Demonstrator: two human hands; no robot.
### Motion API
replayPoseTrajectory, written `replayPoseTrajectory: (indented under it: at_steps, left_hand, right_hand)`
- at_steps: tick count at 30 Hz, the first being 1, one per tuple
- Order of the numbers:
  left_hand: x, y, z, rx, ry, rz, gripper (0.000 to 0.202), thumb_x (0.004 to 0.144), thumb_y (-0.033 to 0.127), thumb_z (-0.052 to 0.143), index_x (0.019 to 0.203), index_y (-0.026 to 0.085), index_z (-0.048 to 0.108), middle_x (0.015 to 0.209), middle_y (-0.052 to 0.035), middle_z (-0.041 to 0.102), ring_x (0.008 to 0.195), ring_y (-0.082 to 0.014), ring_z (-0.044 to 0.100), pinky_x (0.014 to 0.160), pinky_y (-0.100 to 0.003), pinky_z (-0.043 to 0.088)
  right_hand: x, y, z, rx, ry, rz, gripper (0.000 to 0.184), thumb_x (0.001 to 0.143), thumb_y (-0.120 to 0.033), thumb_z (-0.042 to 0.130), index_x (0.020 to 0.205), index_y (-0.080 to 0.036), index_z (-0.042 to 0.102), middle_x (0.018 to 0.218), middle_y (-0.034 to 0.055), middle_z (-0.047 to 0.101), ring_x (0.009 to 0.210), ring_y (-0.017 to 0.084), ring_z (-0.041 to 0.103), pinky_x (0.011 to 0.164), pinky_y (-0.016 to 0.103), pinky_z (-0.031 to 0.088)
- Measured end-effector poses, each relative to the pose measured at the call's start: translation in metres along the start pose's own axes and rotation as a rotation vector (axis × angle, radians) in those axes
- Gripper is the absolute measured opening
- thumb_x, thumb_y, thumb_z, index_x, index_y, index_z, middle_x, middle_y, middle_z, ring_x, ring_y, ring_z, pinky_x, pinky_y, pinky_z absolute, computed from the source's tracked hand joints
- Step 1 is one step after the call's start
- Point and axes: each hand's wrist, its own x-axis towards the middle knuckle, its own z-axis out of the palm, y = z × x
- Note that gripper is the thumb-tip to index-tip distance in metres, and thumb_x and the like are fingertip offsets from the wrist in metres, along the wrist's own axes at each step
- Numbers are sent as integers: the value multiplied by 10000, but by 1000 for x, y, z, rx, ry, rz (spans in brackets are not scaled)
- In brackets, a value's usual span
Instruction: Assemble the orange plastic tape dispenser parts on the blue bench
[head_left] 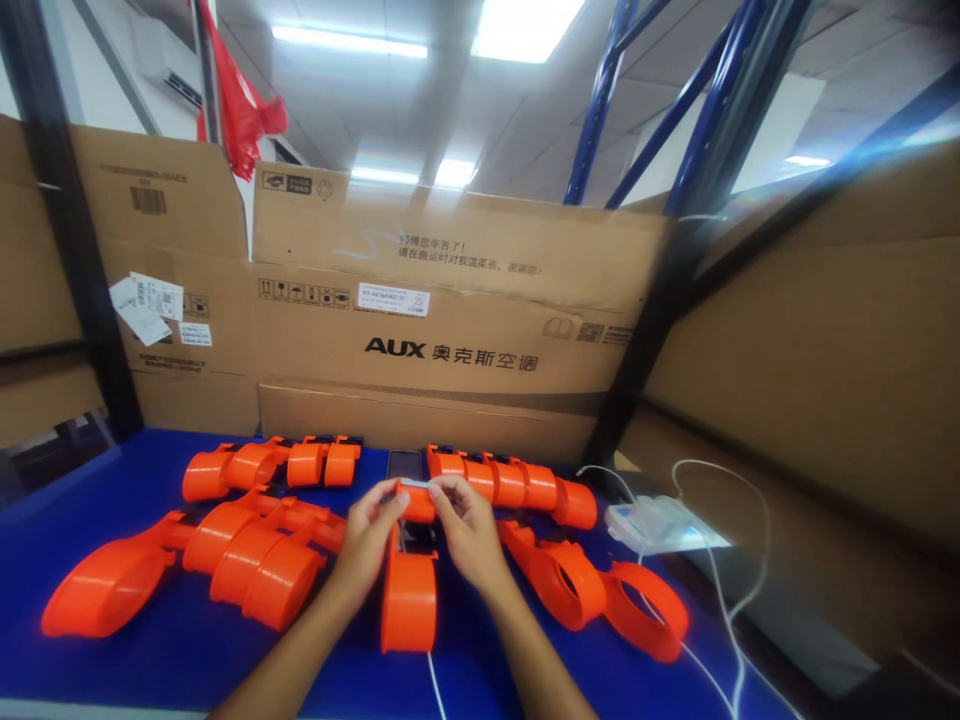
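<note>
An orange plastic band piece (pixel 409 605) with a dark middle part lies upright in front of me, at the center of the blue table. My left hand (pixel 369 535) pinches the left side of its curled upper end. My right hand (pixel 469 530) grips the same end from the right, fingers closed. Along the top edge of that end, between my fingertips, runs a thin whitish strip (pixel 415 484); its kind I cannot make out. Just beyond my hands lies a dark phone-like rectangle (pixel 405 464), partly hidden.
Several similar orange bands (pixel 266 570) lie to the left, and more orange bands (pixel 577 590) to the right. A translucent plastic box (pixel 660 525) with white cables (pixel 712 570) sits at the right edge. Cardboard panels (pixel 450 400) wall off the back of the blue table (pixel 495 670).
</note>
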Motion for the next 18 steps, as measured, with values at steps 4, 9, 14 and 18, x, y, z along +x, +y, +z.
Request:
replayPoseTrajectory:
  at_steps: [4, 9, 14, 18]
  left_hand:
    - [0, 0, 0, -14, 13, -9, 351, 775, 428, 793, 1015, 176, 751, 699, -16, 720, 650, -185, 656, 591, -247, 473]
    - [0, 2, 1, -40, 36, -26, 370, 747, 423, 815, 1014, 172, 761, 680, -21, 722, 650, -201, 667, 586, -258, 482]
    - [1, 0, -1, -85, 77, -57, 415, 693, 436, 845, 1014, 183, 770, 597, -10, 697, 587, -206, 657, 544, -266, 471]
    - [3, -2, -6, -131, 104, -93, 469, 664, 474, 858, 1015, 175, 772, 457, 37, 596, 464, -180, 594, 458, -251, 410]
  right_hand:
    - [0, 0, 0, -7, 5, -6, 374, 879, -558, 654, 951, -192, 687, 902, 59, 712, 818, 219, 652, 742, 312, 523]
    - [0, -2, -2, -5, 12, -13, 358, 888, -547, 647, 917, -192, 678, 862, 47, 693, 814, 212, 637, 744, 305, 512]
    - [0, -5, -3, -3, 21, -10, 366, 889, -559, 637, 900, -195, 675, 838, 37, 682, 778, 202, 624, 702, 293, 503]
    - [0, -5, -6, -7, 26, 1, 368, 876, -561, 655, 902, -196, 683, 805, 34, 679, 737, 195, 612, 644, 279, 489]
